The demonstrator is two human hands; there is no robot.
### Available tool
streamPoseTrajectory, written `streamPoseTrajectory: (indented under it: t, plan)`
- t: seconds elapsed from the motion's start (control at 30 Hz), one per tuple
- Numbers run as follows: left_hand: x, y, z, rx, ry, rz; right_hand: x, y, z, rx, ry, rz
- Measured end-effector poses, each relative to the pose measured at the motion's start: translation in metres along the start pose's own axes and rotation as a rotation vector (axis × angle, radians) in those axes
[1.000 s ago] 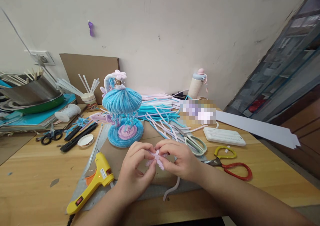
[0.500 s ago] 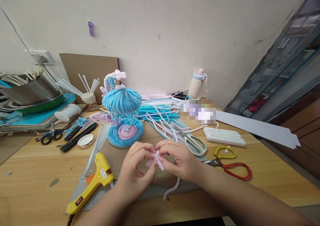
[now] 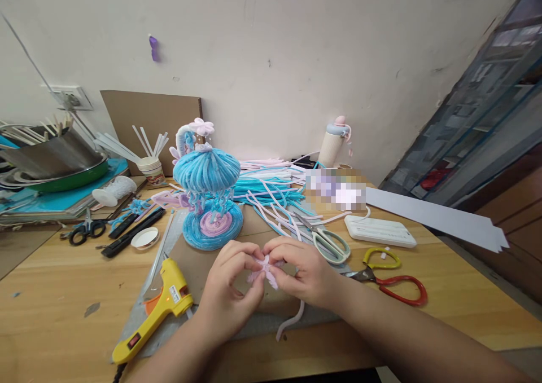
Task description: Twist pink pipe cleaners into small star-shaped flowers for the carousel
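Both my left hand [image 3: 232, 287] and my right hand [image 3: 302, 270] pinch a small pink pipe-cleaner flower [image 3: 266, 269] between thumbs and fingertips, low over a piece of cardboard [image 3: 186, 267]. The fingers cover part of its petals. Just beyond my hands stands a blue and pink pipe-cleaner jellyfish [image 3: 206, 168] with curly tentacles, on a round coiled base [image 3: 214, 225]. A loose pale pink pipe cleaner [image 3: 292, 326] pokes out below my right hand. To the left of my left hand lies a yellow glue gun [image 3: 163, 309].
Behind lie many blue, pink and white pipe cleaners [image 3: 271, 191]. On the right are pale-handled scissors [image 3: 332, 247], red-and-yellow scissors [image 3: 402, 290], a white power bank [image 3: 380, 232] and a bottle [image 3: 332, 146]. Black scissors [image 3: 87, 230] and a spool [image 3: 114, 191] lie at left.
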State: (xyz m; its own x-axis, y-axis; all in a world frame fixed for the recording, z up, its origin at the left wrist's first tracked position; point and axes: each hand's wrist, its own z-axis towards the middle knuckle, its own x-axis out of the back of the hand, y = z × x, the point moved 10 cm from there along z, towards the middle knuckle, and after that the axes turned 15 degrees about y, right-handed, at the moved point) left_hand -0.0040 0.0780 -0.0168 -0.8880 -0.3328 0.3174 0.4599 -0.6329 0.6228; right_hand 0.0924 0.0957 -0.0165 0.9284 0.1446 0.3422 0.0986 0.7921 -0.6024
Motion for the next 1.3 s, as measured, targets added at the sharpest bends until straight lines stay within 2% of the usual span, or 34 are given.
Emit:
streamPoseTrajectory:
  t: [1.3]
  plan:
    - [-0.0008,0.0011,-0.0002,0.005,-0.001,-0.001,0.0009,-0.0004,0.0009,0.007,0.023,-0.005]
